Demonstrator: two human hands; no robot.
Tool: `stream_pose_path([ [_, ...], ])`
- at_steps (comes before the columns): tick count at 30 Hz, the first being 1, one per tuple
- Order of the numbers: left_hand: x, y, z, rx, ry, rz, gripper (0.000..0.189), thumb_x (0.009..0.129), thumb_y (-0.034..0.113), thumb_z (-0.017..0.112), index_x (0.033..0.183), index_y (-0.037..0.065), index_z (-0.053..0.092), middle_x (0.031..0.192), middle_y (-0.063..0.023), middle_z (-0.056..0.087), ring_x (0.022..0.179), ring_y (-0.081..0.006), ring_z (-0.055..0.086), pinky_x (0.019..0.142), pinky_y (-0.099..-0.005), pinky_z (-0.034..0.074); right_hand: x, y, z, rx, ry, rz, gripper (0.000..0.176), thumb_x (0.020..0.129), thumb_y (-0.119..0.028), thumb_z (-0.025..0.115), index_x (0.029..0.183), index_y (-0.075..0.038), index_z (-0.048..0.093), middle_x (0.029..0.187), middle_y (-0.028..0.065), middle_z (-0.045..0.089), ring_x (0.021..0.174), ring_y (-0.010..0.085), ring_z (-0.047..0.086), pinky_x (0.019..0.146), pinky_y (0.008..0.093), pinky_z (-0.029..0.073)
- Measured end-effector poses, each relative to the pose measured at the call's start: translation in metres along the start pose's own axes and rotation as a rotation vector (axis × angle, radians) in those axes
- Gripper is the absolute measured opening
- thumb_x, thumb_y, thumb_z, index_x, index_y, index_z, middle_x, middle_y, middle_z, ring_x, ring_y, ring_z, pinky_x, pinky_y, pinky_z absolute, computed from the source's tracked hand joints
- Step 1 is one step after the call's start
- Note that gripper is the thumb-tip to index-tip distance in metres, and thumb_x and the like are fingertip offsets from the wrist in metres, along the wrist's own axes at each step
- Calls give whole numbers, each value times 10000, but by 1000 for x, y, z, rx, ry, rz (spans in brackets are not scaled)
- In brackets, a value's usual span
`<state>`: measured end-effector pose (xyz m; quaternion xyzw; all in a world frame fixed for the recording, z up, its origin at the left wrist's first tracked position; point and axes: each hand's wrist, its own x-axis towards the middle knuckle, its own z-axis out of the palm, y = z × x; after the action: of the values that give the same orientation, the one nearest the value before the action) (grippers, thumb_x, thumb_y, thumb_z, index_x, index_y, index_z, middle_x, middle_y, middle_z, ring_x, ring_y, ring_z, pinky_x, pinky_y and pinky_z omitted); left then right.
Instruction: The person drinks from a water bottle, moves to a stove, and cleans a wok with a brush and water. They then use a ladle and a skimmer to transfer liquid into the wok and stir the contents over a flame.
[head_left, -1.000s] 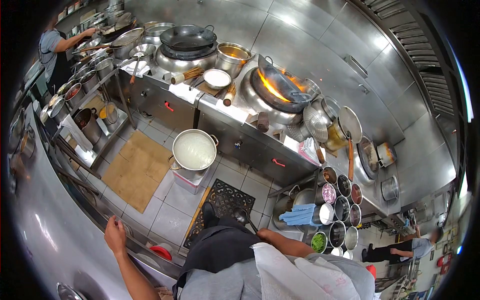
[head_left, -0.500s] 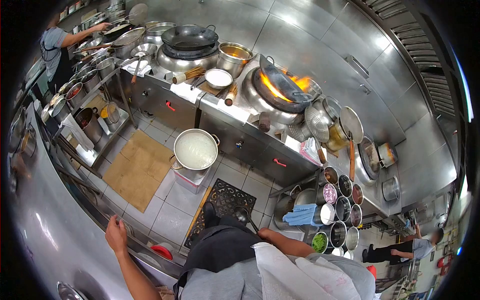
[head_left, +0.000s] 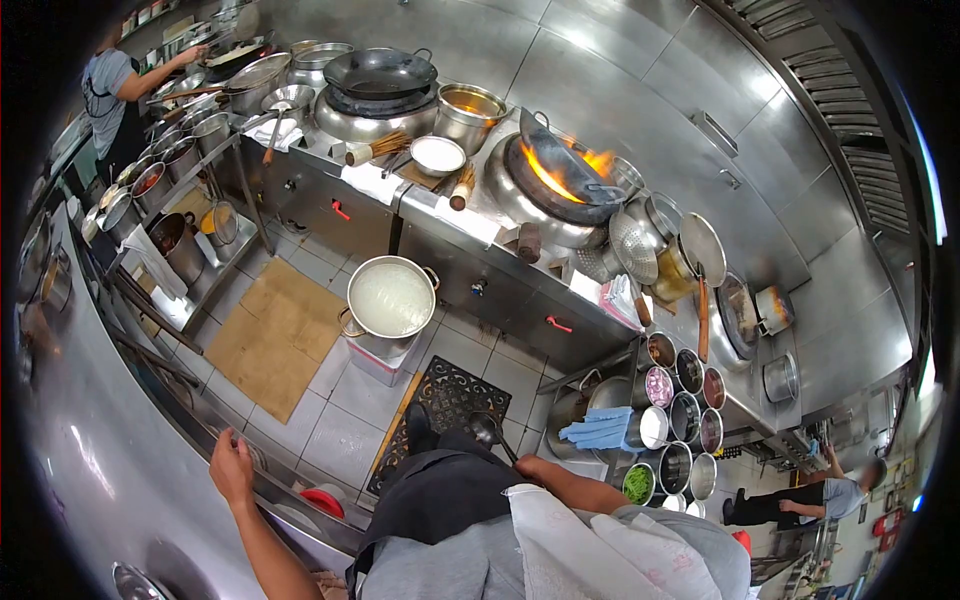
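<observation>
My right hand (head_left: 532, 468) is low in front of my apron, closed around the handle of a ladle (head_left: 484, 428). The ladle's dark bowl hangs over the black floor mat (head_left: 463, 385). Off to the left, my left hand (head_left: 232, 468) is at the edge of the steel counter (head_left: 110, 470), its fingers loosely apart and nothing seen in them. Ahead on the floor side, a large two-handled pot (head_left: 392, 298) of whitish liquid stands on a low white support. A wok (head_left: 560, 165) sits tilted on the burner with flames showing beneath and behind it.
Along the range are a second wok (head_left: 380, 75), a pot of orange liquid (head_left: 470, 105) and a white bowl (head_left: 438, 155). Ingredient tins (head_left: 676, 465) and a blue cloth (head_left: 598, 430) are at right. Co-workers stand at far left (head_left: 108, 95) and far right (head_left: 800, 500). Cardboard (head_left: 270, 340) covers some tiles.
At upper left, the co-worker's hand and the pan it holds have shifted slightly. My hands and the tilted wok stay practically where they were; the flames flicker.
</observation>
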<state>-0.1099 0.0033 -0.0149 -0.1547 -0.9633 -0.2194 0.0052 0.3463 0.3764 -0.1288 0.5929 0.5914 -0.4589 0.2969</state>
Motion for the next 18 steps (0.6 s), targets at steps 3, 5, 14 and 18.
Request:
stream_pose_path([
  [3,0,0,0,-2,1,10,293,874,173,621,1141,54,619,1012,-158,682,932,-329,654,810,-401,503,-13,-10,0,52,36,65,205,767,-126,673,915,14,700,794,103,653,690,189,605,606,399,477],
  [5,0,1,-1,-4,-2,11,294,874,174,620,1143,55,618,1012,-158,682,934,-328,654,813,-403,502,9,2,0,-72,40,8,298,745,-227,682,919,13,718,870,124,687,750,222,643,655,409,494],
  [14,0,3,-2,-3,-3,17,297,877,185,616,1141,49,613,1033,-165,673,953,-340,642,817,-405,497,24,9,3,-169,39,-17,233,774,-201,662,924,-32,720,872,106,694,766,213,646,678,398,500],
  [18,-1,6,-6,-17,-32,-9,300,880,188,612,1143,46,609,1057,-166,668,969,-343,637,826,-410,494,31,23,-1,-420,-14,-297,320,750,-246,681,938,10,721,928,142,703,793,233,661,675,410,501],
])
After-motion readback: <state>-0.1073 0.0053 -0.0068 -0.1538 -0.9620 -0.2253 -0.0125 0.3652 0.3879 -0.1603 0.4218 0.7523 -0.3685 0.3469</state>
